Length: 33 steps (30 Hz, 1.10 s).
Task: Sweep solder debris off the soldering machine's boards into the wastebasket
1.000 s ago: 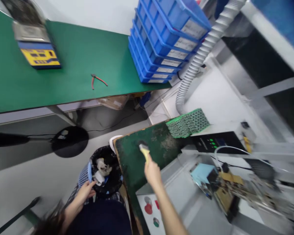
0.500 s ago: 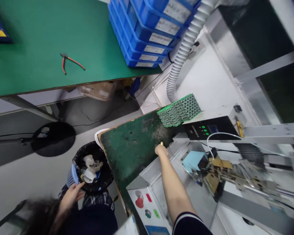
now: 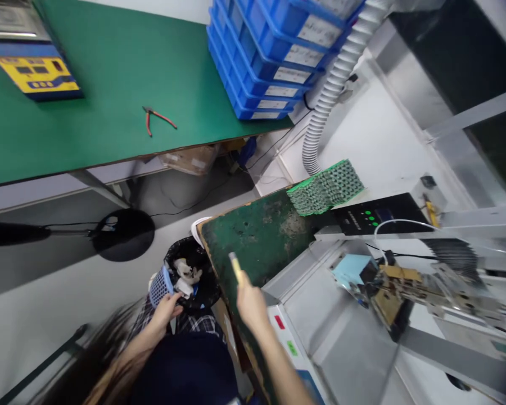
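The brush [image 3: 235, 266], a small yellow-handled tool, sits just below the middle of the frame, its head over the near edge of the worn green mat [image 3: 257, 242]. The right hand [image 3: 249, 304] has its fingers closed round the lower end of the handle; the bristle end is blurred, so whether it touches the mat cannot be told. To the lower left, the left hand [image 3: 165, 308] has its fingers curled on the rim of the blue waste basket [image 3: 159, 286], which is lined with a black bag and holds crumpled white scraps. The basket stands just beside the mat's near corner, below its level.

The risks, as I judge them: the basket is gripped only at one side of the rim, so it could tip and spill its scraps on the floor. If the basket mouth is not right under the mat's edge, whatever is brushed off would miss it. A wide stroke toward the upper right could catch the green battery pack [image 3: 325, 194] at the far end of the mat, or reach the black control box [image 3: 371, 216] next to it.

Further out, the green counter [image 3: 109, 67] in the upper left carries red-handled cutters [image 3: 157, 117], a yellow-faced unit [image 3: 34, 76] and stacked blue bins [image 3: 270, 62].
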Each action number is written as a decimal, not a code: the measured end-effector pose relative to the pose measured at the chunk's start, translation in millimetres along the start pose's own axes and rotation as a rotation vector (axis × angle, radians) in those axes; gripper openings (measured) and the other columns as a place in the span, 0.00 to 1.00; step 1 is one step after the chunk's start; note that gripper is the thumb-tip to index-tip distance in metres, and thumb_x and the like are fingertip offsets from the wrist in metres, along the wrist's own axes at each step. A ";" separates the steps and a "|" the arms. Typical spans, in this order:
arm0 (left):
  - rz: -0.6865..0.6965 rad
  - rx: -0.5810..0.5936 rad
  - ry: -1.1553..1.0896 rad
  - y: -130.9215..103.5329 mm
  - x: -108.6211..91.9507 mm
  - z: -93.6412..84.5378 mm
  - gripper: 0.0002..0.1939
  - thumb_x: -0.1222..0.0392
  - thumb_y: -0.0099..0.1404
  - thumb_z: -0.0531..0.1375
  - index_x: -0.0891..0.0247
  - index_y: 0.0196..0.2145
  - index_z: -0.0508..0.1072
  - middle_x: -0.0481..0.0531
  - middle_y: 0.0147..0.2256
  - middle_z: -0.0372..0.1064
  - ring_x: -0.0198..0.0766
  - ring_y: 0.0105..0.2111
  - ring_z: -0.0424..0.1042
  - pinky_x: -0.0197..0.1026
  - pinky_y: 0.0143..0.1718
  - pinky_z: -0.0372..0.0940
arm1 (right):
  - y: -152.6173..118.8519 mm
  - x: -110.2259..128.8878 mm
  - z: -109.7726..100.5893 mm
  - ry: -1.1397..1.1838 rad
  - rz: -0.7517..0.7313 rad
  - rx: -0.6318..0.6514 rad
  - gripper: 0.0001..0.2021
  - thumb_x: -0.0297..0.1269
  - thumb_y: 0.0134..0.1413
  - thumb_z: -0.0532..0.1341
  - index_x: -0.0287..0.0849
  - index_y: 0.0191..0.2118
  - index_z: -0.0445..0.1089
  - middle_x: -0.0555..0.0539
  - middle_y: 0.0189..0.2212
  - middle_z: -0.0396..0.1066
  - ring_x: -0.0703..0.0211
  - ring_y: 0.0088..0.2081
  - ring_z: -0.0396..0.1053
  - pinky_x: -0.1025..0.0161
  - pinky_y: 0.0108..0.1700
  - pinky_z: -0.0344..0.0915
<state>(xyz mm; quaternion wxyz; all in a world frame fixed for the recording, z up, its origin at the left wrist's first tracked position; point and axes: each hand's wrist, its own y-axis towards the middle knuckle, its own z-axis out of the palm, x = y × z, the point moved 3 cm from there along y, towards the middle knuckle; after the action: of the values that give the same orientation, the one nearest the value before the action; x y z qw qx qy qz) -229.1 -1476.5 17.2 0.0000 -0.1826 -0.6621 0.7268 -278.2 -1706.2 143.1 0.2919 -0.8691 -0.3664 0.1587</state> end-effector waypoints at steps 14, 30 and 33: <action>0.046 0.009 0.084 6.9 14.5 -8.6 0.11 0.56 0.58 0.55 0.65 0.34 0.59 0.49 0.32 0.61 0.31 0.29 0.65 0.35 0.34 0.66 | -29.6 32.1 32.6 -0.071 -0.160 0.025 0.22 0.37 0.60 0.44 0.46 0.60 0.50 0.41 0.28 0.70 0.49 0.31 0.71 0.59 0.32 0.65; 0.146 0.205 0.460 12.4 44.9 -12.9 0.10 0.55 0.55 0.55 0.63 0.32 0.59 0.46 0.23 0.58 0.33 0.24 0.63 0.34 0.26 0.62 | -56.6 35.4 73.5 0.041 0.320 -0.088 0.28 0.25 0.56 0.43 0.37 0.63 0.40 0.38 0.31 0.69 0.49 0.35 0.70 0.57 0.34 0.66; 0.118 0.228 0.489 12.3 53.5 -12.9 0.11 0.55 0.54 0.56 0.63 0.32 0.61 0.45 0.22 0.58 0.33 0.23 0.62 0.34 0.25 0.61 | -48.9 40.2 92.3 0.063 0.407 -0.031 0.30 0.20 0.54 0.41 0.32 0.63 0.38 0.34 0.34 0.68 0.50 0.37 0.70 0.58 0.35 0.66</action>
<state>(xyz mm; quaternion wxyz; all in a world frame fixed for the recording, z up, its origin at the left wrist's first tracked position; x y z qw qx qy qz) -272.7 -1452.7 -9.6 0.1378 -0.3896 -0.5446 0.7298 -322.6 -1613.3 99.2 0.2519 -0.9341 -0.1763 0.1814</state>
